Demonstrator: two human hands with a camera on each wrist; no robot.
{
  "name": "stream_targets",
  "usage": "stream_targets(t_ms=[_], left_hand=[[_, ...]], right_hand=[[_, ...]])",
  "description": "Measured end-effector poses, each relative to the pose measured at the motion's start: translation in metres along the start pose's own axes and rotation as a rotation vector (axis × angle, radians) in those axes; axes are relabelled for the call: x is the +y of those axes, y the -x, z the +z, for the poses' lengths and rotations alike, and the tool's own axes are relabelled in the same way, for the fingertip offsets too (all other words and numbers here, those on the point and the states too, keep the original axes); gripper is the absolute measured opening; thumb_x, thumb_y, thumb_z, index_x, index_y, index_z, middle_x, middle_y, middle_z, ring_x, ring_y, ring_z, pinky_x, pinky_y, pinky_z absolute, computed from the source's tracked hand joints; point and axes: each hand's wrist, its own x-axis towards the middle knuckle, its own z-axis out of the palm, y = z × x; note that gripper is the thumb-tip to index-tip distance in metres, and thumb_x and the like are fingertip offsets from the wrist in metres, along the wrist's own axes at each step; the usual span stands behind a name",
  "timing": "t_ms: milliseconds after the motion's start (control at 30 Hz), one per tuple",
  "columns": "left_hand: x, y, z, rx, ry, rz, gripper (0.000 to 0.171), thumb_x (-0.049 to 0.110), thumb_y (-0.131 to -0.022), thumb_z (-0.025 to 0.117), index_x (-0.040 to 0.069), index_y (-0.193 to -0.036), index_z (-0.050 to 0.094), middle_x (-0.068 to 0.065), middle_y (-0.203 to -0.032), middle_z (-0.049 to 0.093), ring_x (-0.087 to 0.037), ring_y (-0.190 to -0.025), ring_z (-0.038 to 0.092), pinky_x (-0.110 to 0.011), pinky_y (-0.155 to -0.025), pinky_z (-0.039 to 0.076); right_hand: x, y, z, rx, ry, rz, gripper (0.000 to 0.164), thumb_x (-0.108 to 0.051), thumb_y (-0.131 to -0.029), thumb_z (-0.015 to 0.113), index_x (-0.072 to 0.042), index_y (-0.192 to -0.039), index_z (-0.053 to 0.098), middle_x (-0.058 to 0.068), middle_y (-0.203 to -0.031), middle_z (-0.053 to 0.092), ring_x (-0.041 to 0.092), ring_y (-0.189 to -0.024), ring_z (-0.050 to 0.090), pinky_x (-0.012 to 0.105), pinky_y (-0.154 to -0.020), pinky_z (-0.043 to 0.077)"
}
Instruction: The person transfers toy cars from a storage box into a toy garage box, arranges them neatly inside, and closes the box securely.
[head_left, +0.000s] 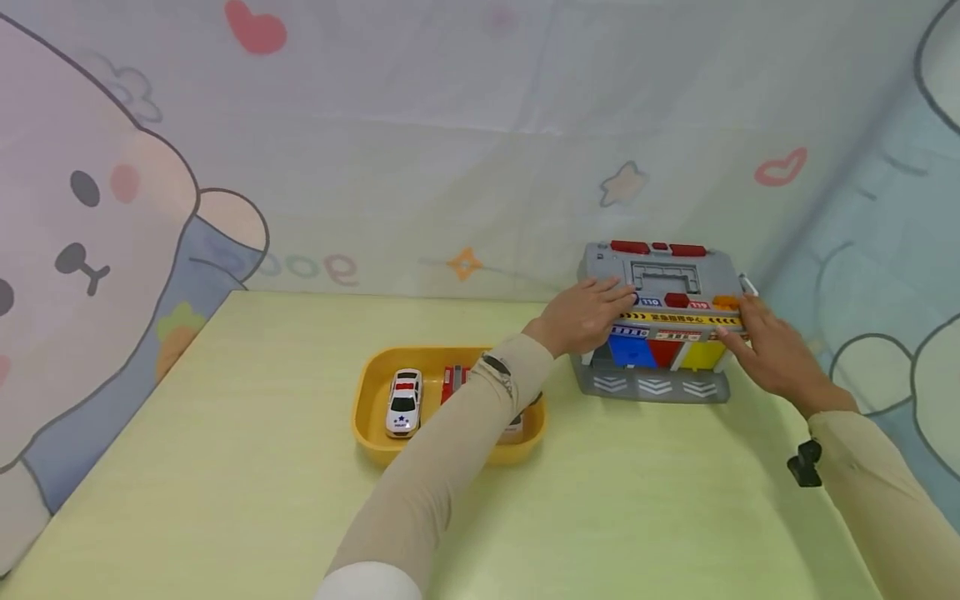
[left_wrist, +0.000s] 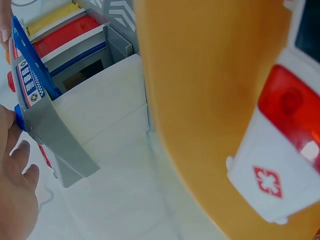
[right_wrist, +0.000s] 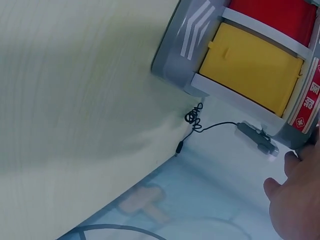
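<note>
Head cam, 2 hands [head_left: 587,317] [head_left: 783,357] on 1 toy bldg [head_left: 663,282], 3 vehs [head_left: 404,403] vis.

In the head view, soft, diffuse light is covering the tabletop [head_left: 225,500] and the backdrop [head_left: 420,167] fairly evenly; the right sleeve [head_left: 873,483] is casting a faint, soft-edged shadow on the tabletop. The larger markings on the toy station [head_left: 667,318] are reading clearly. In the left wrist view, the near tray [left_wrist: 200,100] is appearing soft, and a small white glare is marking the red light bar [left_wrist: 292,115]. The right wrist view is running dimmer, with broad, blurred shadows crossing the tabletop
</note>
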Motion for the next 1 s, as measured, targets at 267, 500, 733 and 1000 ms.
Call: stream_targets(t_ms=[267, 500, 733, 1000], left_hand=[[0.003, -0.003, 0.001, -0.006, -0.001, 0.01, 0.052, 0.029, -0.109, 0.028, 0.018, -0.16, 0.024, 0.004, -0.167, 0.023, -0.017, -0.156, 0.017, -0.034, -0.127, 0.014], [0.001, -0.001, 0.0, -0.014, 0.011, 0.02, 0.054, 0.032, -0.109, 0.03, 0.017, -0.16, 0.021, 0.003, -0.169, 0.018, -0.017, -0.156, 0.014, -0.035, -0.127, 0.014], [-0.007, 0.009, -0.004, -0.004, 0.051, 0.024, 0.054, 0.033, -0.11, 0.028, 0.015, -0.16, 0.021, 0.001, -0.169, 0.018, -0.018, -0.157, 0.014, -0.035, -0.127, 0.014], [-0.02, 0.024, -0.005, -0.032, 0.108, 0.0, 0.055, 0.033, -0.11, 0.026, 0.015, -0.161, 0.018, 0.0, -0.169, 0.015, -0.017, -0.157, 0.01, -0.036, -0.127, 0.013]], right_hand=[[0.005, 0.002, -0.003, 0.011, 0.014, -0.031, 0.068, -0.042, -0.109, 0.027, 0.006, -0.156, 0.015, 0.033, -0.163, 0.008, 0.054, -0.147, 0.013, 0.073, -0.113, 0.014], [0.01, 0.003, -0.002, 0.015, 0.014, -0.058, 0.066, -0.04, -0.11, 0.022, 0.003, -0.158, 0.01, 0.03, -0.164, 0.005, 0.05, -0.151, 0.009, 0.071, -0.113, 0.015], [0.006, -0.002, 0.0, 0.021, -0.009, -0.068, 0.063, -0.038, -0.11, 0.022, 0.004, -0.156, 0.016, 0.032, -0.163, 0.007, 0.055, -0.147, 0.014, 0.073, -0.111, 0.018], [0.004, -0.004, -0.002, 0.002, -0.01, -0.043, 0.067, -0.041, -0.11, 0.022, 0.006, -0.156, 0.012, 0.034, -0.162, 0.008, 0.058, -0.145, 0.016, 0.074, -0.111, 0.017]])
